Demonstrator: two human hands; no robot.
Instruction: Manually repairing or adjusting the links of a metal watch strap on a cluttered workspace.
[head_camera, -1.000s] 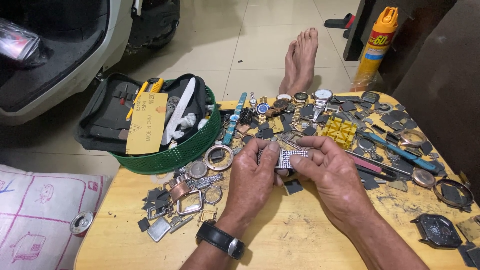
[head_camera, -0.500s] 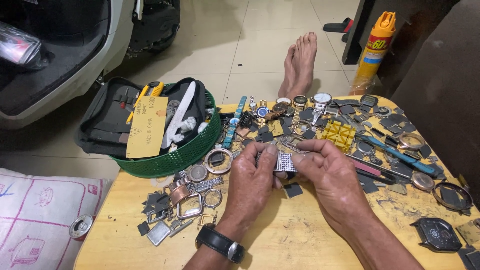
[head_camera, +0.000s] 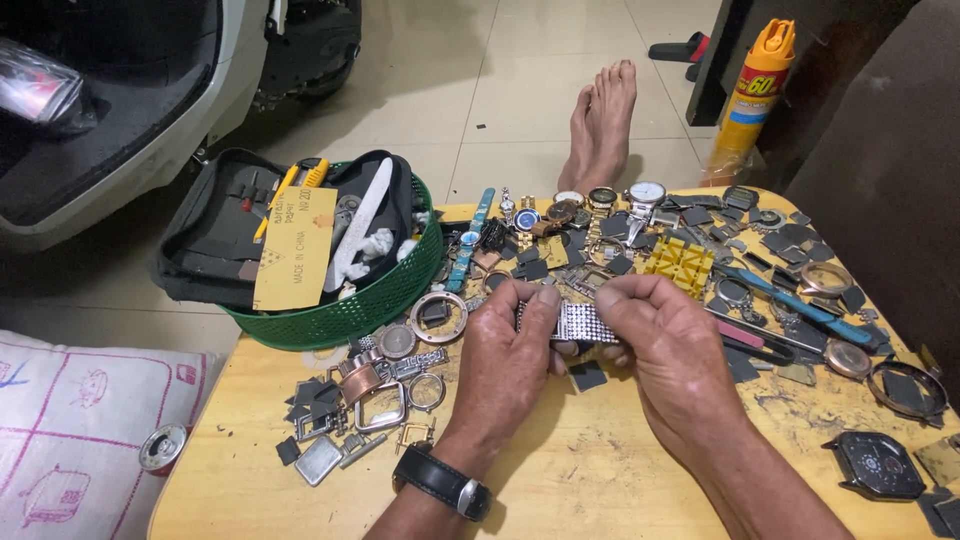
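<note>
My left hand (head_camera: 507, 363) and my right hand (head_camera: 668, 350) together grip a short silver metal watch band (head_camera: 582, 322) just above the yellow wooden table (head_camera: 590, 470). The band spans between the thumbs and forefingers of both hands. A black wristwatch (head_camera: 443, 481) is on my left wrist. Loose watch cases and rings (head_camera: 378, 385) lie to the left of my left hand. Beyond the hands lie several watches (head_camera: 590, 203) and a yellow plastic holder (head_camera: 679, 263).
A green basket (head_camera: 345, 310) with a black tool case and a yellow card stands at the table's back left. A dark watch case (head_camera: 877, 465) lies at the right edge. An orange spray can (head_camera: 752, 88), my bare feet (head_camera: 602, 120) and a scooter (head_camera: 120, 110) are on the floor.
Both hands have stayed on the silver band, shifting only slightly as the fingers work it. The view has tilted a little.
</note>
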